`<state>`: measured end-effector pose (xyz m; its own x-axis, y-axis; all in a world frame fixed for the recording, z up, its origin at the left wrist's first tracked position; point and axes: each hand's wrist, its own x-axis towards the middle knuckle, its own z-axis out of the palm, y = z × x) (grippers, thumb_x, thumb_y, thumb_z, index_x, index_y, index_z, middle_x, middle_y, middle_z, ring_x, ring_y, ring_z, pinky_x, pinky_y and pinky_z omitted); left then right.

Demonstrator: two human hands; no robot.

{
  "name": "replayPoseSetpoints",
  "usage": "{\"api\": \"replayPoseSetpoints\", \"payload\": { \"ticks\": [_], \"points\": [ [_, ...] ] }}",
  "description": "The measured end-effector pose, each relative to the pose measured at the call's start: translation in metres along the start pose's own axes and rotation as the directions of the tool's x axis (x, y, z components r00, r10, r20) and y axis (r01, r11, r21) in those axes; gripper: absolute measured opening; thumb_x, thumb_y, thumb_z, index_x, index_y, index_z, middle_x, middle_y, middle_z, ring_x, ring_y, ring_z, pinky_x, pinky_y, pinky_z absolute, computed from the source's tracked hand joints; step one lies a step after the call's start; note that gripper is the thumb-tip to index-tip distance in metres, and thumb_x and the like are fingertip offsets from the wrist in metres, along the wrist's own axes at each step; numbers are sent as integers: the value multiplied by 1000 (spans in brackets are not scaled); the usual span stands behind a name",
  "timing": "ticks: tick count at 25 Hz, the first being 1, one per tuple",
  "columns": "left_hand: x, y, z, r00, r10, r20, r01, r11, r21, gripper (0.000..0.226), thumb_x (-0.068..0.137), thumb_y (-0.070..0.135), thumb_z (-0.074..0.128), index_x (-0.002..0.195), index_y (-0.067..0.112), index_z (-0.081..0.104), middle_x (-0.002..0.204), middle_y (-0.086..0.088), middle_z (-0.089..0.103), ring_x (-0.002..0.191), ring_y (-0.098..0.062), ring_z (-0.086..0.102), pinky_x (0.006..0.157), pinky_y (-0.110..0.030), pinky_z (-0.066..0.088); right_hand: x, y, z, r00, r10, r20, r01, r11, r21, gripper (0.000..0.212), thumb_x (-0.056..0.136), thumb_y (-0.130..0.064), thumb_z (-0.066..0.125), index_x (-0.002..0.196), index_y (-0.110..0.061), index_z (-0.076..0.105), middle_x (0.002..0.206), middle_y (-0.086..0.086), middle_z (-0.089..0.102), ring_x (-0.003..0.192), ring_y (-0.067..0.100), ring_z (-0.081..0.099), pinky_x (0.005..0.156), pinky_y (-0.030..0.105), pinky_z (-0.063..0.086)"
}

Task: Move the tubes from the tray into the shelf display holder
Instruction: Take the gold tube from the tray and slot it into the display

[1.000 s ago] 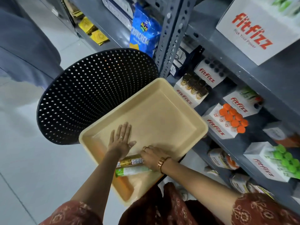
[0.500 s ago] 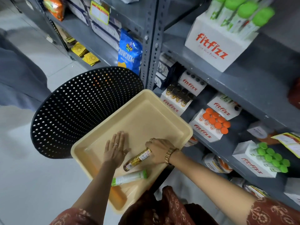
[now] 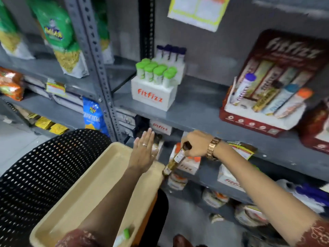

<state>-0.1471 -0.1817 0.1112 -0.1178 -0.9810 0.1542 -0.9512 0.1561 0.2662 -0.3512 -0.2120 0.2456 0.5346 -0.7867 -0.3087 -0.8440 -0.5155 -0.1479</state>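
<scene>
Head view: my right hand (image 3: 196, 144) grips the gold tube (image 3: 175, 160) by its cap, probably for upright insertion; left hand (image 3: 144, 151) open, empty.

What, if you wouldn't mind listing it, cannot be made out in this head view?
- Green-capped tube in the tray: mostly hidden by the left forearm.
- Gold tube: label text blurred; cap wrapped by the right hand.
- Holders on the shelf below: blocked by the open left hand and right hand.
- Which holder is targeted: cannot tell.
</scene>
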Motion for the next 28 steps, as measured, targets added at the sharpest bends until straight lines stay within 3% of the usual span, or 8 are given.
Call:
{"api": "replayPoseSetpoints", "payload": {
  "ticks": [3, 6, 11, 15, 17, 20, 24, 28],
  "points": [
    [37, 64, -12, 988, 146, -48, -148, 988, -45, 65, 97, 35, 40, 146, 9, 6, 157, -7, 5, 145, -26, 8, 117, -42, 8, -37, 36, -41, 991, 78, -108, -71, 995, 68, 20, 69, -21, 71, 89, -17, 74, 88, 11, 75, 77, 26, 63, 67, 21, 46],
    [63, 119, -13, 967, 253, -37, -254, 967, -27, 65, 98, 37, 35, 146, 13, 0, 155, 0, -8, 146, -23, 1, 118, -42, 5, -71, 69, -73, 971, 135, -198, -121, 989, 82, 23, 71, -20, 71, 93, -16, 74, 91, 7, 75, 79, 20, 63, 64, 18, 38],
    [96, 181, -4, 961, 274, 37, -273, 961, -42, 63, 99, 42, 27, 147, 14, -3, 159, -2, -7, 146, -20, -7, 118, -42, -2, -116, 116, -106, 937, 209, -282, -168, 972, 162, 23, 74, -14, 69, 96, -17, 73, 87, 4, 68, 74, 14, 54, 54, 19, 36],
    [105, 202, 15, 960, 232, 154, -237, 971, 13, 60, 100, 43, 20, 147, 13, -2, 159, -3, -6, 146, -21, -7, 118, -44, -5, -133, 146, -121, 922, 259, -288, -168, 937, 306, 22, 76, -6, 67, 96, -16, 73, 78, -8, 63, 45, -5, 57, 40, 7, 39],
    [106, 202, 22, 962, 208, 176, -222, 973, 67, 58, 100, 44, 16, 147, 14, 1, 159, -3, -1, 146, -22, -6, 117, -44, -7, -136, 156, -126, 914, 308, -265, -194, 904, 382, 17, 75, -3, 68, 88, -12, 72, 86, 6, 71, 29, -6, 53, 30, 8, 39],
    [107, 202, 24, 965, 200, 167, -213, 975, 64, 57, 99, 43, 14, 148, 14, 4, 159, -3, 5, 146, -23, -2, 117, -43, -7, -138, 165, -135, 919, 332, -211, -242, 900, 363, 26, 68, 4, 74, 88, -12, 69, 99, 17, 69, 27, -2, 53, 28, 10, 40],
    [106, 202, 22, 966, 202, 161, -216, 973, 76, 56, 100, 42, 14, 148, 14, 3, 159, -3, 6, 146, -23, -1, 118, -43, -6, -137, 166, -144, 895, 340, -289, -280, 932, 230, 26, 62, -7, 80, 82, -18, 67, 88, 7, 65, 54, 15, 58, 34, 20, 43],
    [106, 202, 20, 964, 204, 171, -221, 972, 84, 57, 99, 43, 14, 148, 15, 2, 159, -4, 4, 146, -23, -2, 117, -42, -7, -135, 168, -148, 832, 368, -416, -361, 927, 98, 28, 60, -28, 81, 78, -12, 66, 62, -7, 46, 73, 19, 49, 43, 18, 26]
  ]
}}
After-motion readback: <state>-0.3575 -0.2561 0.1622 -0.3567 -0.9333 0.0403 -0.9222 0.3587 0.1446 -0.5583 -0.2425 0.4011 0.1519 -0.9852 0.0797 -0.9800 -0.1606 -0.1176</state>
